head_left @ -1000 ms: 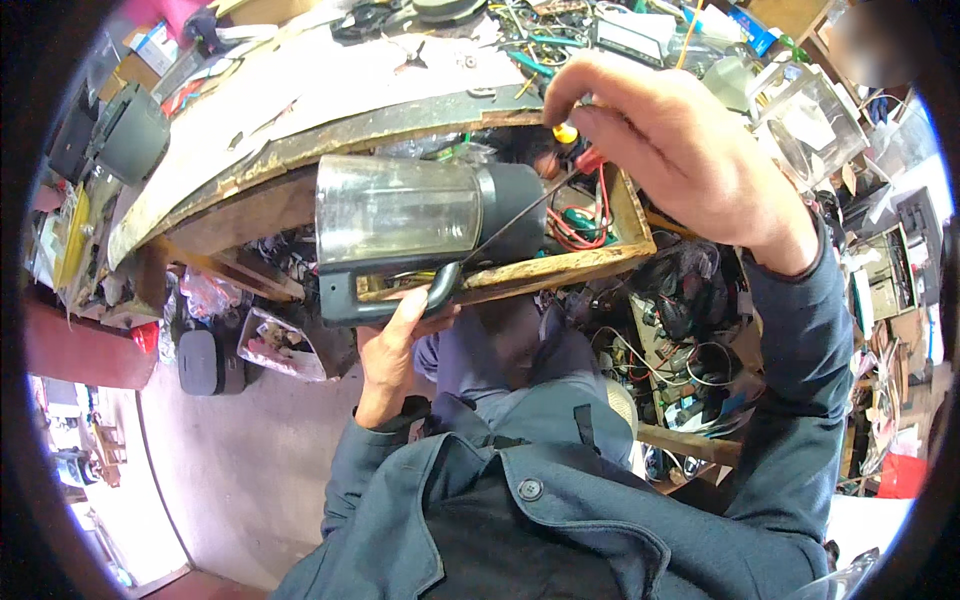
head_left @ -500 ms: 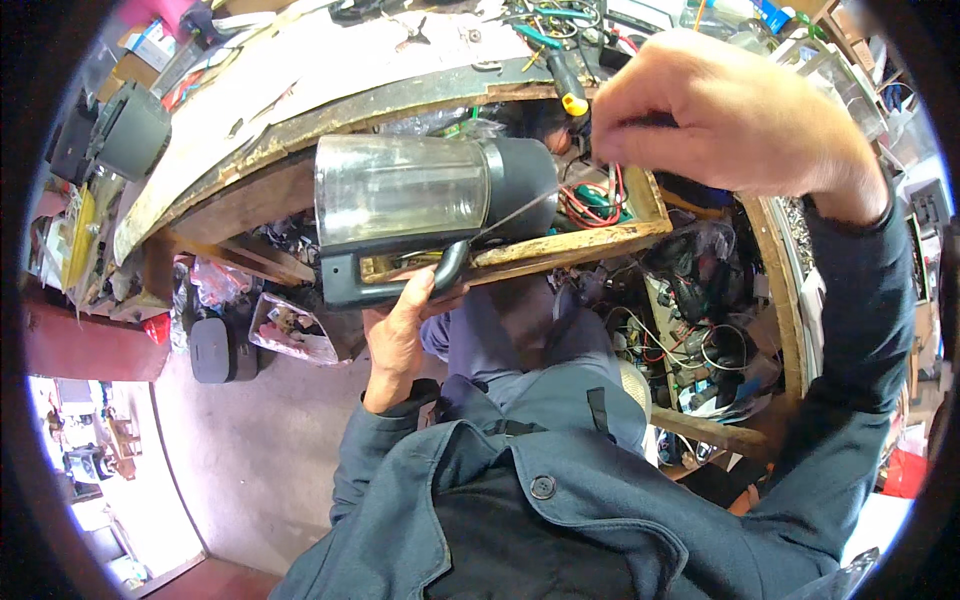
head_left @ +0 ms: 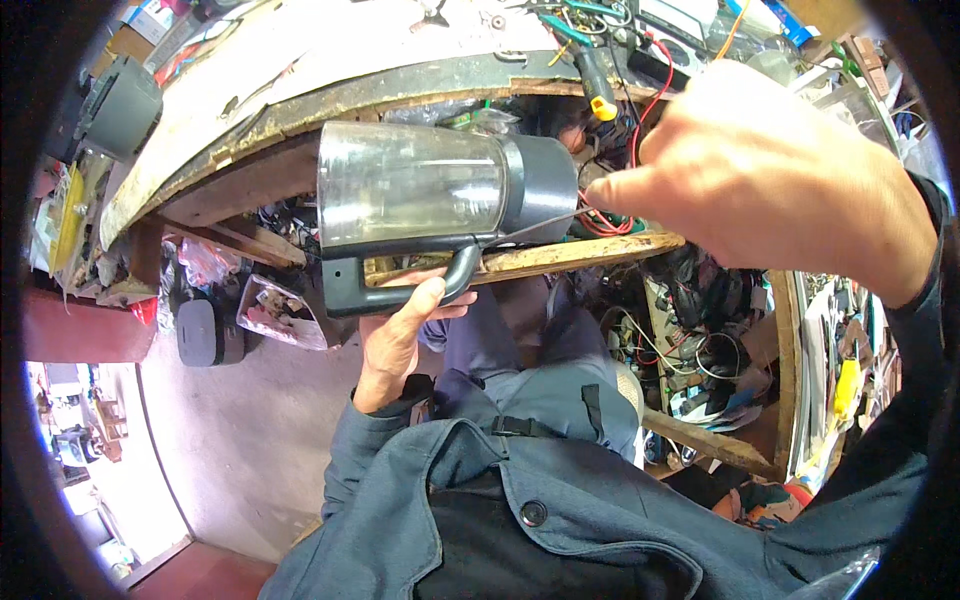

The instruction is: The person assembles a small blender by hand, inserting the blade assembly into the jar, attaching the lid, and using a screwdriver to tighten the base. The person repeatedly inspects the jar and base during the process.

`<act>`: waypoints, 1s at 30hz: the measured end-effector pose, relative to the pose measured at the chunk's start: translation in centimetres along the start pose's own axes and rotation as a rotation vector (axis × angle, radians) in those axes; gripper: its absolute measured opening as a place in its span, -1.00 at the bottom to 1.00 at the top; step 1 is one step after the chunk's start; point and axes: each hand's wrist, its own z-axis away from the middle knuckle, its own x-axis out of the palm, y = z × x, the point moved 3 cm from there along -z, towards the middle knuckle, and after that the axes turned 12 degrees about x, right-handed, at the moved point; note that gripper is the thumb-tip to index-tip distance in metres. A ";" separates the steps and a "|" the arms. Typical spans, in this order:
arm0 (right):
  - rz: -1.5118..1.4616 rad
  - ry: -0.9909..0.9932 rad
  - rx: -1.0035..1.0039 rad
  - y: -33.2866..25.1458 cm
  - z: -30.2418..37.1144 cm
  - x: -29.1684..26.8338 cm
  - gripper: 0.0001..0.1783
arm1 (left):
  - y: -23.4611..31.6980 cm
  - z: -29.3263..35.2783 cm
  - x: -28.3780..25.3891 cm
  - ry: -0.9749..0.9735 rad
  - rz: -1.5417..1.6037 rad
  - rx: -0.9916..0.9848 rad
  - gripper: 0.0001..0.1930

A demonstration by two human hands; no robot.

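Note:
A clear blender jar (head_left: 410, 185) with a dark grey base collar (head_left: 543, 190) lies on its side in front of me, its black handle (head_left: 400, 298) toward me. My left hand (head_left: 395, 345) is wrapped around that handle from below, thumb on top. My right hand (head_left: 730, 180) is closed on a screwdriver whose grip is hidden in the fist. Only the thin metal shaft of the screwdriver (head_left: 535, 229) shows, slanting down to the left. Its tip meets the spot where the handle joins the jar near the collar.
An open wooden drawer (head_left: 600, 252) with red wires sits under the jar. Beyond it, the workbench (head_left: 350, 50) carries pliers, cables and a yellow-tipped dark tool (head_left: 597, 85). Below right is a wooden-framed bin of cables (head_left: 700, 340). A scrap box (head_left: 285, 315) and black case (head_left: 208, 332) stand on the floor.
My right hand has come lower and nearer, so the screwdriver lies at a flatter angle against the jar. The jar has shifted slightly right in view, still in my left hand.

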 end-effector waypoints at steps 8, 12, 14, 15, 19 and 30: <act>0.467 0.444 -0.299 0.0 1.0 3.2 -0.74 | 0.3 -0.1 0.3 -0.003 -0.002 0.009 -0.53; -0.037 0.554 0.023 0.1 1.1 1.0 -0.78 | 0.4 -0.5 0.7 0.005 0.047 0.016 -0.59; -0.381 0.798 0.132 0.7 0.1 2.0 -0.81 | -0.3 -0.3 -0.1 0.032 0.024 0.012 -0.59; -0.643 0.956 0.143 1.1 -0.3 2.9 -0.74 | -0.1 -0.2 -0.3 0.044 0.021 0.030 -0.59; -1.191 1.327 0.393 -0.7 0.3 6.8 -0.56 | -0.5 -0.1 -0.3 0.020 0.063 0.068 -0.59; -1.054 0.388 0.562 -1.7 3.8 -0.1 -0.78 | -1.1 -0.3 -0.3 0.059 0.088 0.069 -0.63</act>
